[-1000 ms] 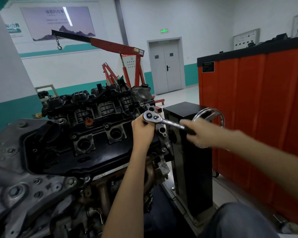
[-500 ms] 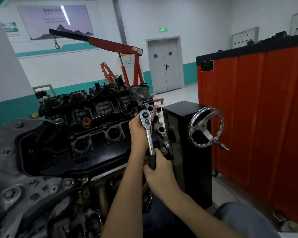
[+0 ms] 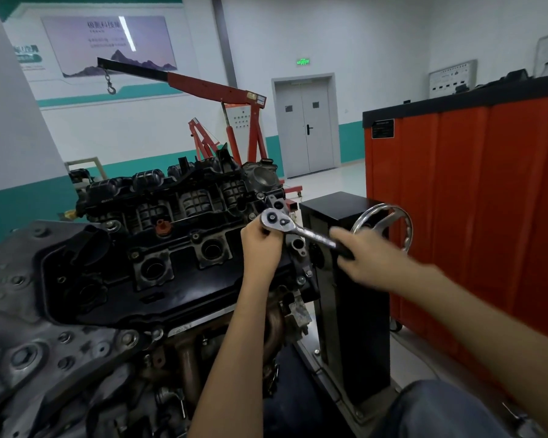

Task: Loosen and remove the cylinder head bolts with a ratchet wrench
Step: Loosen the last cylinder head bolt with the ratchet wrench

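Observation:
The black cylinder head cover (image 3: 178, 279) of an engine on a stand fills the left and middle. A chrome ratchet wrench (image 3: 298, 230) sits with its round head at the cover's right end, its handle pointing right. My left hand (image 3: 261, 248) is closed just below the ratchet head, hiding the socket and the bolt under it. My right hand (image 3: 366, 257), motion-blurred, grips the black handle end of the wrench, in front of the handwheel.
A chrome handwheel (image 3: 402, 222) is fixed to the black stand column (image 3: 351, 298) right of the engine. A tall orange cabinet (image 3: 475, 200) stands further right. A red engine crane (image 3: 215, 99) is behind the engine. My knee (image 3: 440, 409) shows at bottom right.
The wrench handle swung from pointing down towards me back up to pointing right, with my right hand on it. My left hand stayed at the ratchet head.

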{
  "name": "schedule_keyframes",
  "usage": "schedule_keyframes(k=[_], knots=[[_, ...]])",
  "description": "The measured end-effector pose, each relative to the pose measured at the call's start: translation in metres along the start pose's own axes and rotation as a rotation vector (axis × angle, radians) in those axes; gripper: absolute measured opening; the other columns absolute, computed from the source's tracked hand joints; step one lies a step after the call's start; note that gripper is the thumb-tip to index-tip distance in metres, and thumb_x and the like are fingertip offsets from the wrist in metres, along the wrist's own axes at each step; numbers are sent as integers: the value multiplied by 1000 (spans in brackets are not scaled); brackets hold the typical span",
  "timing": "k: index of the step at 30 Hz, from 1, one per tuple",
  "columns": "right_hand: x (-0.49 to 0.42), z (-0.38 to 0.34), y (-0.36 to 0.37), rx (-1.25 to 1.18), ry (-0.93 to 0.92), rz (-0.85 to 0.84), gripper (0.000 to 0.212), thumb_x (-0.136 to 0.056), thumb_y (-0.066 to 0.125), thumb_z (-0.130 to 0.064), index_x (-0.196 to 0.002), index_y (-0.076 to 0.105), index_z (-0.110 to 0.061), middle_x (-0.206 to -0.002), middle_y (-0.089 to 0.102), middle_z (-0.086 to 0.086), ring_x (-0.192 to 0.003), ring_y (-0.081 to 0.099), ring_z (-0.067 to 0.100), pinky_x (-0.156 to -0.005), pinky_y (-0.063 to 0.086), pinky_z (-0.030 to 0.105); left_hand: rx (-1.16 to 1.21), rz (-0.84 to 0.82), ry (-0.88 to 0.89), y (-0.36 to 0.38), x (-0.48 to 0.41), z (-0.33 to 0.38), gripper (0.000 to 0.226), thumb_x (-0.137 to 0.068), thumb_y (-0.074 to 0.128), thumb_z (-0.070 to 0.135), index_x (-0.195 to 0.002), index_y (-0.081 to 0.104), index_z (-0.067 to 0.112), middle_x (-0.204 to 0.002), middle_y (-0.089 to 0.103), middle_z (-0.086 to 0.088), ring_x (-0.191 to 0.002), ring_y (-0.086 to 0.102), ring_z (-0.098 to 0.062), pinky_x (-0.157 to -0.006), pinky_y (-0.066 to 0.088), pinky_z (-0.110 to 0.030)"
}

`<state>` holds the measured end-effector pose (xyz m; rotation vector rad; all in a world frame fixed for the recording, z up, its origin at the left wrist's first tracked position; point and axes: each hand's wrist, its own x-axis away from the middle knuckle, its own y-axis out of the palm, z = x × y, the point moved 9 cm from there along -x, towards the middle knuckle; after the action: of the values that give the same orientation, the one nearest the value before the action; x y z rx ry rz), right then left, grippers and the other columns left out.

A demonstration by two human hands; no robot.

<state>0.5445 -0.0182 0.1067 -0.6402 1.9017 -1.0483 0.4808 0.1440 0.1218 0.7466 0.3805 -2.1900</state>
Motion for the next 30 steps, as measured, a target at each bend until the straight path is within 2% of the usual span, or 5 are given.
schedule_keyframes(k=[3,7,13,21,30], knots=[[40,-26,62,-587,188,62,20,-83,57,-4,-94,50,-20,-66,51,7,-49,47,11,-43,37,27,-12,-32,5,6,0,-2,51,-86,57,-5,-48,46,28,-45,47,16,-48,38,3,-50,34,-13],[35,-79,97,-859,235,151,21,-82,51,-6,-92,50,-25,-68,52,5,-43,46,3,-43,35,15,10,24,-36,0,-5,-8,61,-89,62,0,-42,50,36,-42,38,16,-47,30,1,-53,27,-19],[30,-17,46,-385,74,-75,28,-87,57,-6,-113,52,-17,-75,57,4,-55,54,7,-45,42,16,-28,-35,20,5,-1,-3,61,-90,59,0,-44,44,37,-45,39,16,-49,33,-1,-55,30,-21],[-5,-5,-3,173,-119,-35,16,-89,55,-15,-90,40,-22,-65,52,-4,-55,53,12,-47,37,22,-46,17,-42,1,-2,-4,58,-88,55,-5,-46,55,36,-47,49,19,-55,39,-2,-65,34,-31],[45,-69,98,-879,250,137,14,-81,54,-4,-85,56,-18,-66,58,2,-51,52,6,-48,43,21,-22,37,-44,7,-2,2,60,-86,54,-9,-47,29,29,-46,26,12,-52,20,-5,-57,22,-30]])
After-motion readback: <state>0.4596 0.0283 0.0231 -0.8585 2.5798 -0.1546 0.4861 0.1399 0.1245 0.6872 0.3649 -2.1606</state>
